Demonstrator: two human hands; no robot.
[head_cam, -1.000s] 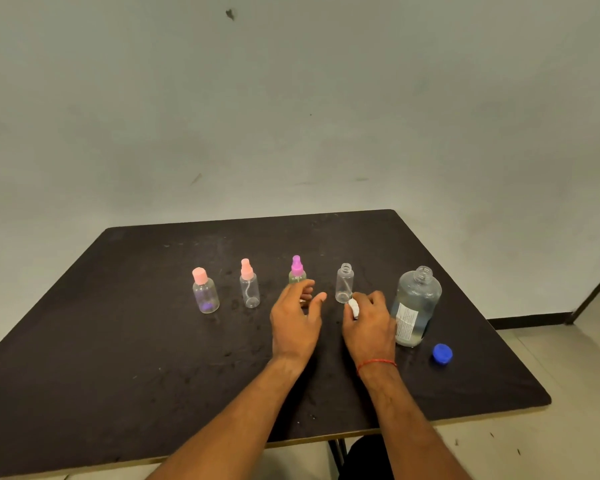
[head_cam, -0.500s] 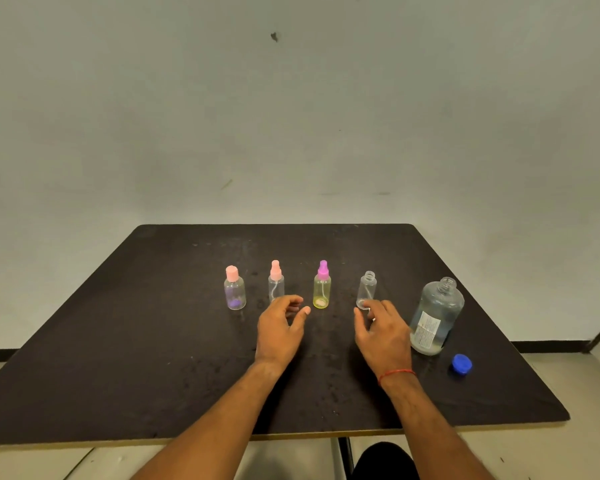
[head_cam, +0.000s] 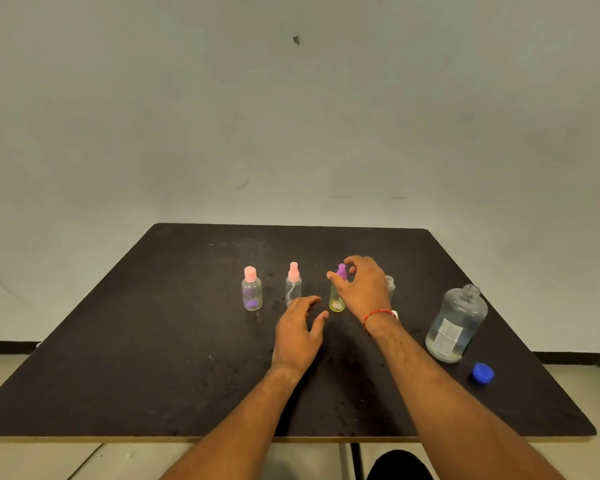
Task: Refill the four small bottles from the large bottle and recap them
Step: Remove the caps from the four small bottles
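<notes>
while left hand (head_cam: 297, 327) hovers nearby, right hand (head_cam: 364, 289) brackets purple cap (head_cam: 342, 270).

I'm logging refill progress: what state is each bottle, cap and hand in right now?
Pink flip-cap bottle: capped, upright.
Pink spray bottle: capped, upright.
Yellow bottle: purple spray cap on, upright.
Fourth small bottle: uncapped, upright, partly hidden.
Large bottle: uncapped, upright.
Blue cap: off, lying loose.
Left hand: open, holding nothing.
Right hand: curved round the purple spray cap; contact unclear.
</notes>
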